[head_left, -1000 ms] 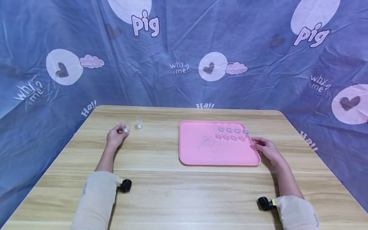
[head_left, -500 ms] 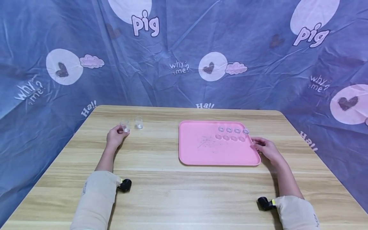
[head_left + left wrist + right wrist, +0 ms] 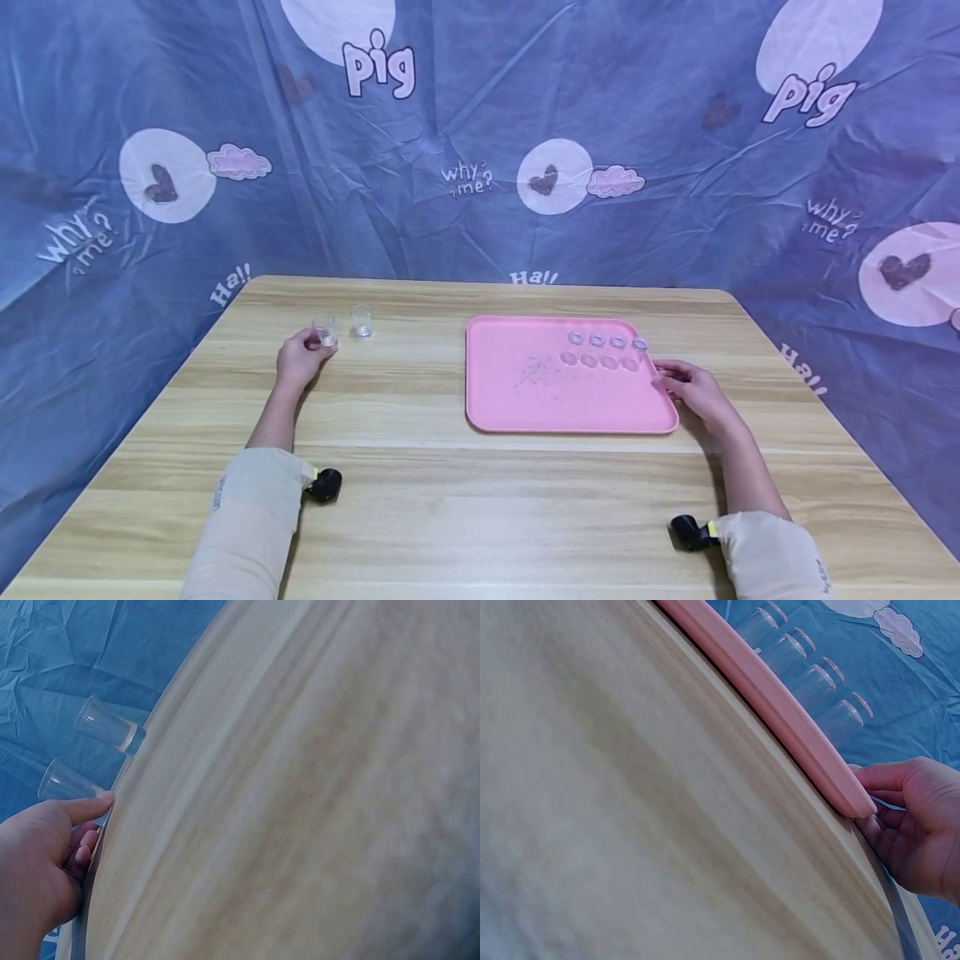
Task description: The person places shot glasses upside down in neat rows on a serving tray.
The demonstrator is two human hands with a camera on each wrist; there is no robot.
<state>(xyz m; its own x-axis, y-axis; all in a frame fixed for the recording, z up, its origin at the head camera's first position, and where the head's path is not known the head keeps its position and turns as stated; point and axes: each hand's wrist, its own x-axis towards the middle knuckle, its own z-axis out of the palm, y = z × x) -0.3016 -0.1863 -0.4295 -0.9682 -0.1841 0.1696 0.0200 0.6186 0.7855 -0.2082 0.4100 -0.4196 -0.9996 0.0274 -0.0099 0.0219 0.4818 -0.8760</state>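
In the head view my left hand (image 3: 297, 360) pinches a clear shot glass (image 3: 326, 330) low down, near its base, at the table's left. The left wrist view shows the thumb (image 3: 94, 808) by the base of that upright glass. A second shot glass (image 3: 362, 322) stands just to its right, apart from the hand. Over on the right, my right hand (image 3: 697, 393) holds the right rim of a pink tray (image 3: 510, 408), thumb on the rim, other fingers partly hidden behind it. Several clear shot glasses (image 3: 597, 342) stand in two rows at the tray's back right.
The wooden table (image 3: 450, 517) carries both glasses and the tray. A blue printed cloth (image 3: 465, 225) hangs behind and beside it. Small black cameras (image 3: 324, 485) jut from the two sleeves, above the tabletop.
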